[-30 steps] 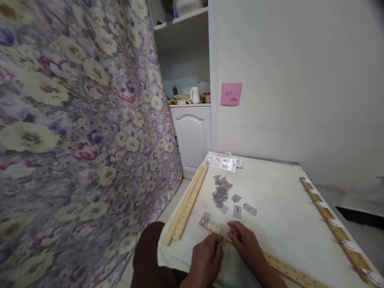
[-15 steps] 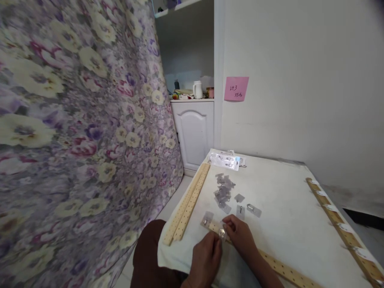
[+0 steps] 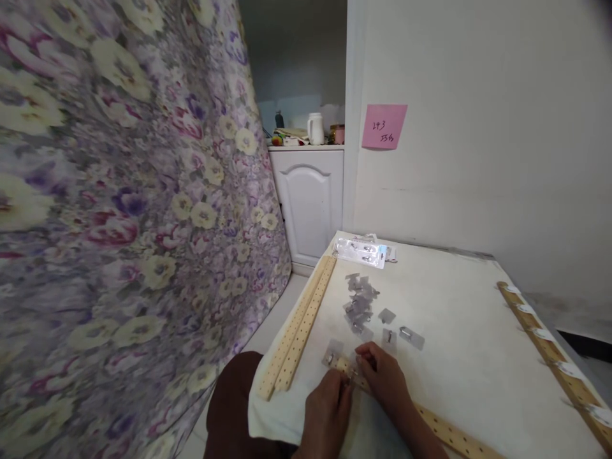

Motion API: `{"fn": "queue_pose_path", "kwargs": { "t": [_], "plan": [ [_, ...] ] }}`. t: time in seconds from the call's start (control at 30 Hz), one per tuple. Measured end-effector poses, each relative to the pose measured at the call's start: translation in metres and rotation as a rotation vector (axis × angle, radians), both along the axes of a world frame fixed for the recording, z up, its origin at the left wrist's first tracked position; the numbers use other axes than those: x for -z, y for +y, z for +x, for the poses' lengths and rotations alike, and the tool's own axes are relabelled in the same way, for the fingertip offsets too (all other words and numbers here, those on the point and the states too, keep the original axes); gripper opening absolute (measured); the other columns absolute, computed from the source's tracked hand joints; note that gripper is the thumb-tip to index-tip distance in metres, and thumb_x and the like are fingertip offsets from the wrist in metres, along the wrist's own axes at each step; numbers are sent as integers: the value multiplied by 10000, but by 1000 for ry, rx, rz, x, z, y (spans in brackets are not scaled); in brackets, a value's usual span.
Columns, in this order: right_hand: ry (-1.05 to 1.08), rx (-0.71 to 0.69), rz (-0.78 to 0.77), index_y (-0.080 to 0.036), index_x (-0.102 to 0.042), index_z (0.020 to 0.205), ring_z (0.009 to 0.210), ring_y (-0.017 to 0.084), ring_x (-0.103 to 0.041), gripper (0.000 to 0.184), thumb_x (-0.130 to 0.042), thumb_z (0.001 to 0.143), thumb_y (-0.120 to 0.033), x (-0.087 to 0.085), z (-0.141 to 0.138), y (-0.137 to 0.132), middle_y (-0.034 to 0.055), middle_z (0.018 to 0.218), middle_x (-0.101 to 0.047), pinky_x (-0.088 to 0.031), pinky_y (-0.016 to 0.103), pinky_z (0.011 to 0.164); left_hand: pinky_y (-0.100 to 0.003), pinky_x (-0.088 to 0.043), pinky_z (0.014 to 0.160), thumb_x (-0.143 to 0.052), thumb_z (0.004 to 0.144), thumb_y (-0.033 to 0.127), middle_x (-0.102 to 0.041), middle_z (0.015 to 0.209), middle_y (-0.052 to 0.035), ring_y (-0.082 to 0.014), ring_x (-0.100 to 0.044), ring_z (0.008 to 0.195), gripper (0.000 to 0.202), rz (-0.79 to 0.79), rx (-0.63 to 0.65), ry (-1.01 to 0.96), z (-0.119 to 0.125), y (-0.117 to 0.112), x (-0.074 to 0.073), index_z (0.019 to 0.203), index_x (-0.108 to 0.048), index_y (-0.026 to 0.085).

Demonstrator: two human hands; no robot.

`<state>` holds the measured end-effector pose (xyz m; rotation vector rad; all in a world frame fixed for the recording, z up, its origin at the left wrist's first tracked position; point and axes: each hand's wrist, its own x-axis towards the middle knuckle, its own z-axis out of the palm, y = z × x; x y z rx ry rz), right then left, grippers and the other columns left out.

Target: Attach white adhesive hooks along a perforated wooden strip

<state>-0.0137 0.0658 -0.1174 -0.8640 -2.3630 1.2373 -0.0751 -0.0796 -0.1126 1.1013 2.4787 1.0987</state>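
My left hand [image 3: 327, 405] is closed in a pinch on a clear adhesive hook [image 3: 351, 376] above a perforated wooden strip [image 3: 442, 430]. Just right of it, my right hand [image 3: 382, 373] has its thumb and forefinger pinched at the upper edge of this clear piece; the exact grip is too small to see well. Another clear hook [image 3: 333, 354] sits at the strip's left end. Both hands cover the middle of the strip. Beyond them lie single hooks [image 3: 412, 337] and a pile of clear hooks [image 3: 358, 306].
Two perforated wooden strips [image 3: 299, 331] lie along the table's left edge. At the far edge is a clear package [image 3: 359, 252] with hooks inside. A strip bearing white discs [image 3: 554, 363] runs along the right side. A flowered curtain [image 3: 119, 223] hangs left.
The view has shifted slightly. The hook between my hands has tilted, so its shiny round face no longer shows. Both hands stay close together over the strip.
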Motion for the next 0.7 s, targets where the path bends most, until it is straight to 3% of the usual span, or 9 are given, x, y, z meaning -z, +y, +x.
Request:
{"fn": "queue_pose_path", "kwargs": {
  "t": [0.27, 0.7],
  "plan": [
    [-14, 9, -1, -252, -605, 894, 744, 162, -628, 180, -467, 789, -301, -10, 4, -5, -9, 786, -689, -414, 251, 673, -240, -431, 689, -368, 898, 327, -640, 823, -6, -140, -597, 759, 211, -37, 23, -1, -2, 1, 0, 827, -541, 230],
    [-46, 16, 22, -253, -613, 901, 758, 159, -621, 187, -487, 772, -304, -3, 1, -2, -12, 789, -682, -408, 254, 682, -225, -429, 643, -394, 882, 300, -644, 766, 1, -134, -599, 700, 188, -27, 2, 75, -1, 3, 2, 788, -540, 228]
  ]
}}
